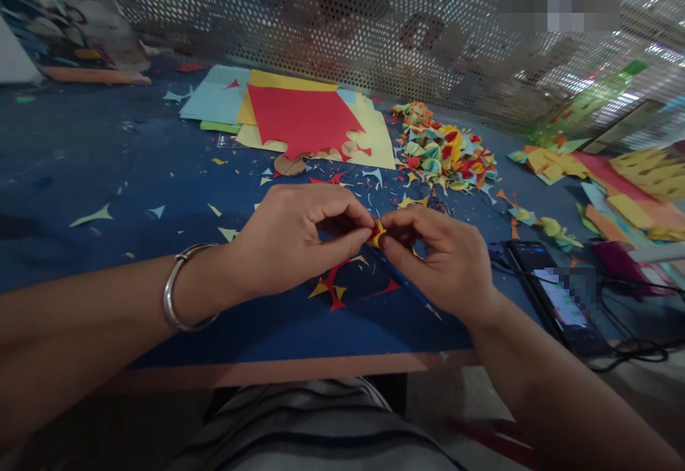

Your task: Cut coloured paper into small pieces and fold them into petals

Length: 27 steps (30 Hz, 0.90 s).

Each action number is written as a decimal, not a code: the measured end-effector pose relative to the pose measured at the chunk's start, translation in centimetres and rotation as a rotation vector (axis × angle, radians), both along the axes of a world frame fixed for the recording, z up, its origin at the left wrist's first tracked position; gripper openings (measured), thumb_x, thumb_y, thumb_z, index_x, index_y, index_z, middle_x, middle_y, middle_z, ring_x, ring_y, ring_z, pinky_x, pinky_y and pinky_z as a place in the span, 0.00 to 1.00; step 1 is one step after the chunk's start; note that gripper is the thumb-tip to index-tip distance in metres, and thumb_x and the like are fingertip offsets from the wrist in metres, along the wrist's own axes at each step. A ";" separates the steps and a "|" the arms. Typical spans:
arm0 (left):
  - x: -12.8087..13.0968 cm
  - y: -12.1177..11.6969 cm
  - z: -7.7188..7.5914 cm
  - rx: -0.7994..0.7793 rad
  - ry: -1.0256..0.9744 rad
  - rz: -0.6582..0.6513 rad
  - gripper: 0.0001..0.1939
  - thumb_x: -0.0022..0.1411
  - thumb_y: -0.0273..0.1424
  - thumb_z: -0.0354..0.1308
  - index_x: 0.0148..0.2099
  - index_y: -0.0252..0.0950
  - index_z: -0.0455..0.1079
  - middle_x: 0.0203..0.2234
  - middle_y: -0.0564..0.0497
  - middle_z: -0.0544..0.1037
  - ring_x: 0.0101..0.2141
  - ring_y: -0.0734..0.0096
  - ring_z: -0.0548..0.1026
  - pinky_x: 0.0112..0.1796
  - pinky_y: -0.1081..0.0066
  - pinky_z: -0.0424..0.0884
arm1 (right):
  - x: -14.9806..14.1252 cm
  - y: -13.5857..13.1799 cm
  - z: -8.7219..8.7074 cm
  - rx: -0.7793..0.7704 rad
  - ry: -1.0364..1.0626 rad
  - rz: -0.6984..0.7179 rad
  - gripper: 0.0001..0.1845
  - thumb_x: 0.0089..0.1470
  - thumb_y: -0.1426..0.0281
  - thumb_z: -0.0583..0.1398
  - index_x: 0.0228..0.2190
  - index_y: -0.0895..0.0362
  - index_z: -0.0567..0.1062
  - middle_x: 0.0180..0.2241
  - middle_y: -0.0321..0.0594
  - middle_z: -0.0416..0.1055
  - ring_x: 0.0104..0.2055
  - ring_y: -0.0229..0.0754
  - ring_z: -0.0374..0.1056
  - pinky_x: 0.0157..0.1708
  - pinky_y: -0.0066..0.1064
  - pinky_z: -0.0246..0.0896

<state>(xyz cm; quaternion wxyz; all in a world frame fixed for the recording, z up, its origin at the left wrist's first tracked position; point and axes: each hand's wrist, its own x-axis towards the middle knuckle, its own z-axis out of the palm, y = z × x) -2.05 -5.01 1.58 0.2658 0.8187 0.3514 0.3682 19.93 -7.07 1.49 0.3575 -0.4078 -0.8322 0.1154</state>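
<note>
Between my two hands is a small red and yellow paper piece (pixel 378 233), pinched at both sides over the near part of the blue table. My left hand (pixel 300 239), with a silver bangle on its wrist, grips the piece's left side between thumb and forefinger. On the other side, the fingertips of my right hand (pixel 444 257) close on the same piece. A blue pen (pixel 409 285) lies on the table just below my right hand. Red and yellow paper scraps (pixel 335 289) lie under my hands.
Coloured paper sheets (pixel 305 118) are stacked at the back, beside a heap of folded paper pieces (pixel 449 146). A phone (pixel 554 292) with black cables lies at the right, near more cut paper (pixel 639 200). A perforated metal panel (pixel 321 21) stands behind the table.
</note>
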 end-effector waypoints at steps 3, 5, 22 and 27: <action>-0.1 0.0 0.0 -0.094 -0.030 -0.015 0.05 0.61 0.29 0.61 0.39 0.37 0.77 0.33 0.53 0.85 0.31 0.73 0.81 0.34 0.76 0.75 | 0.1 0.0 -0.1 -0.009 -0.011 0.004 0.06 0.59 0.75 0.62 0.38 0.55 0.78 0.32 0.34 0.79 0.29 0.34 0.72 0.30 0.25 0.65; -0.1 0.0 0.1 -0.136 -0.021 -0.017 0.05 0.61 0.28 0.60 0.39 0.37 0.77 0.31 0.54 0.84 0.30 0.74 0.80 0.33 0.76 0.75 | 0.1 0.1 -0.2 -0.018 -0.029 0.015 0.06 0.59 0.74 0.61 0.38 0.55 0.78 0.31 0.34 0.78 0.29 0.34 0.72 0.30 0.25 0.64; 0.1 0.3 -0.3 -0.177 0.012 0.018 0.04 0.58 0.27 0.59 0.33 0.38 0.75 0.26 0.56 0.81 0.26 0.75 0.77 0.29 0.75 0.70 | -0.2 0.4 -0.5 -0.125 -0.047 0.056 0.05 0.60 0.73 0.60 0.37 0.56 0.76 0.30 0.35 0.76 0.29 0.34 0.70 0.31 0.26 0.65; 0.1 0.5 -0.4 -0.286 -0.041 -0.012 0.03 0.58 0.28 0.60 0.32 0.36 0.75 0.24 0.54 0.81 0.25 0.75 0.76 0.26 0.76 0.69 | -0.4 0.4 -0.4 -0.138 -0.051 0.071 0.05 0.61 0.74 0.59 0.36 0.56 0.76 0.29 0.34 0.75 0.28 0.33 0.70 0.30 0.25 0.63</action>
